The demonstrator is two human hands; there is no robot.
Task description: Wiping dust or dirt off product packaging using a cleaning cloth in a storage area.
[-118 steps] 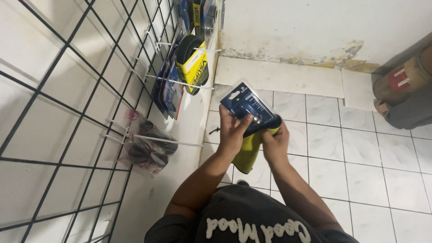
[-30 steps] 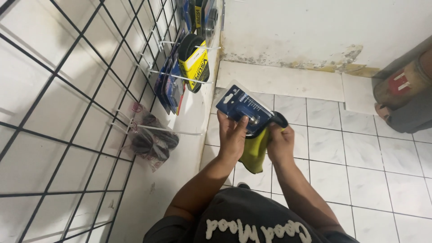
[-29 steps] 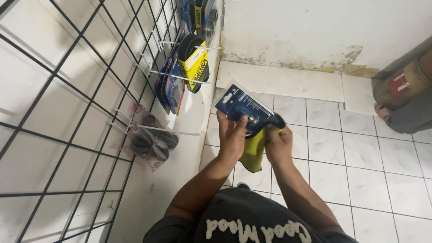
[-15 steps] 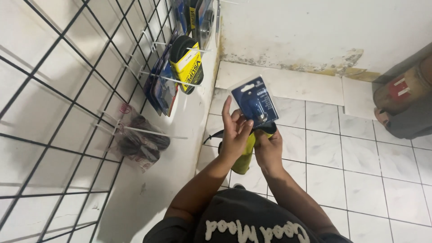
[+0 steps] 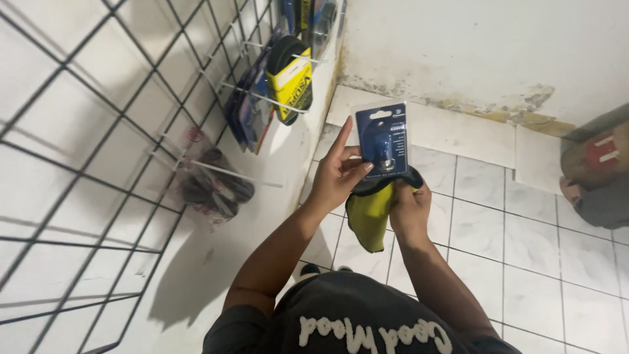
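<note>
left hand (image 5: 337, 176) grasps the blue blister pack (image 5: 383, 139) upright; right hand (image 5: 407, 208), just below it, is clenched on a yellow cloth (image 5: 368, 216).

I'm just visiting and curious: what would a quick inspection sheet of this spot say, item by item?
Surface: white tiled floor; no table seen.
Job's things: blue blister pack held upright; yellow cloth hanging below it.
Clutter: yellow-and-black packaged item and blue packs hanging on wire hooks; clear bag of dark parts on a lower hook.
Grips: left hand pinches the pack's lower edge; right hand clutches the cloth beneath the pack.
Cables: nothing seen.
Surroundings: black wire grid rack against a white wall; stained wall base behind; brown and grey object at the right edge, unclear what.
</note>
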